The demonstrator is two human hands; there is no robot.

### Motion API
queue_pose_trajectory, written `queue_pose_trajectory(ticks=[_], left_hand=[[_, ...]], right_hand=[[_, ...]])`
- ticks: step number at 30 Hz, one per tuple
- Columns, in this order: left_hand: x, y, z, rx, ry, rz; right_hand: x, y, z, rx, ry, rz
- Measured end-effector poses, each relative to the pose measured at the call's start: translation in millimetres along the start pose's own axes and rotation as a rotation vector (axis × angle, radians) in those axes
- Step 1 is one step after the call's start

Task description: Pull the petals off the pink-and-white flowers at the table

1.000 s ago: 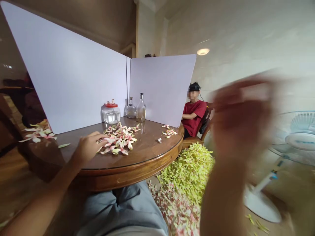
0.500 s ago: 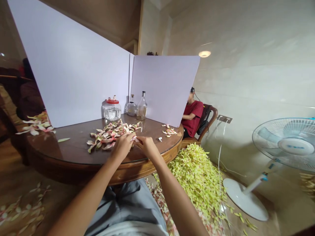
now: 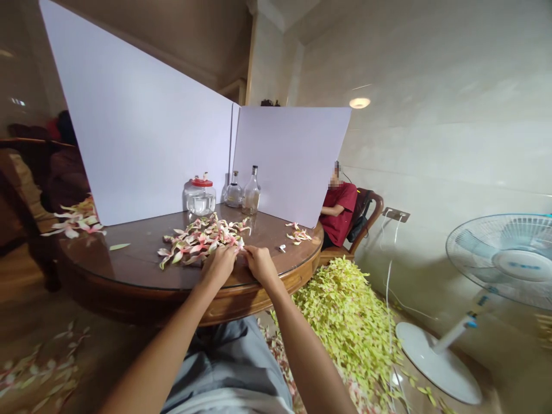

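Both my hands meet at the near edge of a round wooden table (image 3: 129,270). My left hand (image 3: 219,265) and my right hand (image 3: 257,263) have their fingers pinched together on one pink and white flower bud (image 3: 240,250) between them. Just beyond my fingers lies a heap of pink, white and green flower buds (image 3: 198,240). Behind the heap stand a glass jar with a red lid (image 3: 199,197) and two clear glass bottles (image 3: 250,193).
White boards (image 3: 142,132) screen the table's far side. A smaller bunch of buds (image 3: 297,234) lies at the right rim, more (image 3: 73,221) at the left. A pile of green petals (image 3: 345,310) covers the floor right of me. A person in red (image 3: 340,207) sits behind; a standing fan (image 3: 500,259) is at right.
My right hand came down from in front of the camera to the table and joined my left hand on a bud. Since half a second ago the hands have barely shifted.
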State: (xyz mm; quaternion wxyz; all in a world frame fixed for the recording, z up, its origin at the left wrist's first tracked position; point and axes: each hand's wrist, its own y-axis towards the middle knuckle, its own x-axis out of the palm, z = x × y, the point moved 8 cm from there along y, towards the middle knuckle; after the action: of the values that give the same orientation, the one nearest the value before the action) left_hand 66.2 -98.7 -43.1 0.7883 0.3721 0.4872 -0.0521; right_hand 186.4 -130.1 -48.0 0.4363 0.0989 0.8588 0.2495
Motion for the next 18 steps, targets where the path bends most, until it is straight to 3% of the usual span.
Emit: queue_pose_trajectory(ticks=[12, 18], left_hand=[[-8.0, 0.2, -6.3, 0.008, -0.078, 0.061], [-10.3, -2.0, -5.8, 0.019, -0.083, 0.069]], right_hand=[[-0.8, 1.7, 16.4, 0.022, 0.243, -0.031], [-6.2, 0.2, 10.2, 0.005, 0.259, 0.003]])
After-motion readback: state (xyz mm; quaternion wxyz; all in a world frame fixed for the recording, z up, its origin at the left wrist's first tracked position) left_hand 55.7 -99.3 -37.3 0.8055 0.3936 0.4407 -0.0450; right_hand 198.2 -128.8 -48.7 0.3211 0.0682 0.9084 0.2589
